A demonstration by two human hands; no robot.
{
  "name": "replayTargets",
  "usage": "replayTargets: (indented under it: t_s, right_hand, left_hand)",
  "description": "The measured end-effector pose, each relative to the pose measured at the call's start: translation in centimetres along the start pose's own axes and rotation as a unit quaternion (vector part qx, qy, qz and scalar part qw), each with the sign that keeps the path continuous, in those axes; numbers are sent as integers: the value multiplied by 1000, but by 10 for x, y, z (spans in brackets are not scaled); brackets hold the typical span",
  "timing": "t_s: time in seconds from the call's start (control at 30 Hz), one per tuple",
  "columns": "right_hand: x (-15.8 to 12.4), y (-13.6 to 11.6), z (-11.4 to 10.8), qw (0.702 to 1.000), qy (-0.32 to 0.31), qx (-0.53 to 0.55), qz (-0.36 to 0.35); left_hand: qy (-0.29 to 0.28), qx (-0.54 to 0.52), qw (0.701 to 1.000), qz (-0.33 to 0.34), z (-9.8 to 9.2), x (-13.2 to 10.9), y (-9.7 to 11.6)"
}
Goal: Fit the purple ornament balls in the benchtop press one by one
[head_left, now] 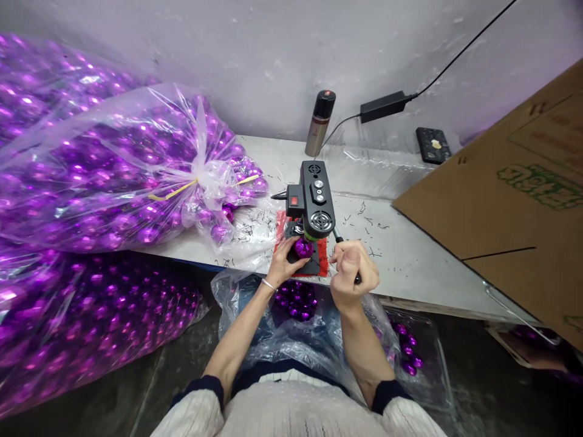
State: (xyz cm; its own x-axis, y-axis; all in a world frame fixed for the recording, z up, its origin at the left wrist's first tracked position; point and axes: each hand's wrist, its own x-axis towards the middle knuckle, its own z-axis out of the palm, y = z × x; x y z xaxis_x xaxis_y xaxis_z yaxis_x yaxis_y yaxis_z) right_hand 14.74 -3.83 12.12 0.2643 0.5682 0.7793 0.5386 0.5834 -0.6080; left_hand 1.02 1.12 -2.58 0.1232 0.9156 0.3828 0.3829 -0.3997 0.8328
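A shiny purple ball (303, 247) sits under the head of a small black bench press (319, 194), pinched between the thumb and fingers of my left hand (285, 261). My right hand (355, 270) is wrapped round the press's lever handle (357, 278), to the right of the machine. The press has a red switch on its left side and stands on a red mat (323, 258). Just below the table edge, several more purple balls (296, 300) lie in clear plastic on my lap.
Large clear bags of purple balls (113, 164) fill the left side. A spray can (320, 124), a power adapter (385, 106) and a black phone-like item (432, 145) are at the back. An open cardboard box (501, 200) leans in from the right. Dark scraps litter the tabletop (401, 255).
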Motion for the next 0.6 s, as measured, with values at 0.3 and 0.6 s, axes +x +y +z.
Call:
replayTargets:
  t_s: [0.3,0.6]
  right_hand:
    - [-5,7,0,1000,0,20,-23]
    - [-16,17,1,999,4,27,-41]
  left_hand:
    - [-24,13,998,54,-25,-75,17]
    - [-95,112,988,46,-19,-98,19]
